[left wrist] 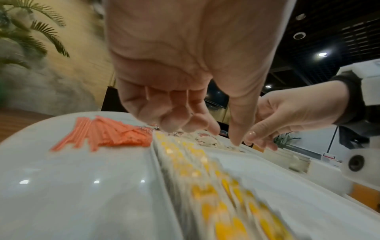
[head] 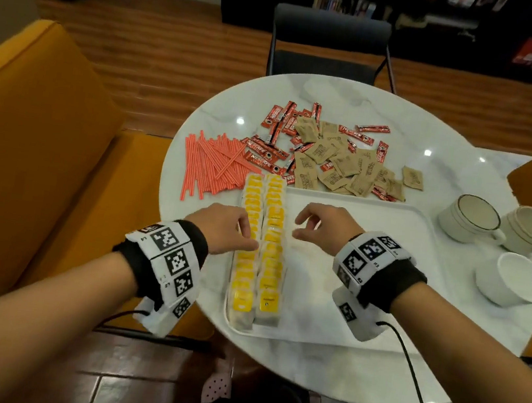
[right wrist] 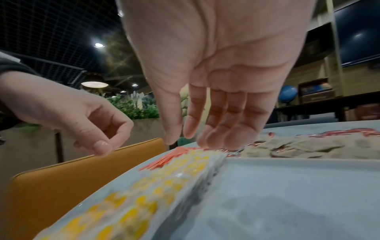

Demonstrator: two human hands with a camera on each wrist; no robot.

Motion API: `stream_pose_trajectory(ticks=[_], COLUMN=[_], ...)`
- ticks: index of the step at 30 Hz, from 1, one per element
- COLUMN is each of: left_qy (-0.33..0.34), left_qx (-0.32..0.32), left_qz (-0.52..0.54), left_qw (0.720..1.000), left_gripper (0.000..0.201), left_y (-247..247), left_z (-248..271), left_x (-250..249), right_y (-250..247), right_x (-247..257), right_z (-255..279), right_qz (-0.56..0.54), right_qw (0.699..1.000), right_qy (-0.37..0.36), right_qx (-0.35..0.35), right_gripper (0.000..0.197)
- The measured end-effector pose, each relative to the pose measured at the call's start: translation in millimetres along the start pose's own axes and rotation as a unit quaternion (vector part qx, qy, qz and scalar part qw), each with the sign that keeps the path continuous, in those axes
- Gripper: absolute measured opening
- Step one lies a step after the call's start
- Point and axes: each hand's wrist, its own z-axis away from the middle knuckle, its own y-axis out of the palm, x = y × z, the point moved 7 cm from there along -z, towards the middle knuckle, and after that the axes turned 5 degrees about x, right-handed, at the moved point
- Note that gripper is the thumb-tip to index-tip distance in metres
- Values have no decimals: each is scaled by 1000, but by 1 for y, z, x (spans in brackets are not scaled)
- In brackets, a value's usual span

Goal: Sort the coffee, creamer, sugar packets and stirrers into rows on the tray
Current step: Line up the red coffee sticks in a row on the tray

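Two rows of yellow creamer packets [head: 260,252] [left wrist: 216,186] [right wrist: 154,186] lie along the left side of the white tray [head: 368,268]. My left hand [head: 247,236] [left wrist: 211,134] hovers over the left row with loosely curled fingers and holds nothing. My right hand [head: 300,227] [right wrist: 191,141] hangs just right of the right row, fingers relaxed and empty. Beyond the tray lie a pile of orange stirrers [head: 211,165] [left wrist: 107,136], red coffee sticks [head: 279,124] and brown sugar packets [head: 346,165] [right wrist: 308,146], the last two mixed together.
Three white cups [head: 472,218] stand on the round marble table [head: 370,372] right of the tray. An orange sofa [head: 43,133] is on the left, and a dark chair [head: 329,48] stands beyond the table. The tray's right part is bare.
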Motion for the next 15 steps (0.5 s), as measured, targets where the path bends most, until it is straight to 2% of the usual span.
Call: stream_pose_trajectory(ticks=[4, 9, 12, 15], left_qy=[34, 43, 16, -38], left_qx=[0, 2, -3, 11], left_qz=[-3, -15, -26, -50], left_qw=[999, 999, 1000, 998], left_gripper=[21, 34, 44, 61], left_y=[-28, -47, -52, -51], left_z=[-35, -90, -124, -155], left_x=[-38, -73, -86, -88], right_y=[-45, -85, -105, -118], right_x=[-32, -82, -110, -134], right_z=[-17, -43, -60, -79], right_qz=[-42, -51, -30, -17], right_qw=[997, 990, 986, 982], right_qy=[44, 115, 148, 180], right_qx=[-54, -67, -71, -50], right_gripper=[35, 53, 67, 85])
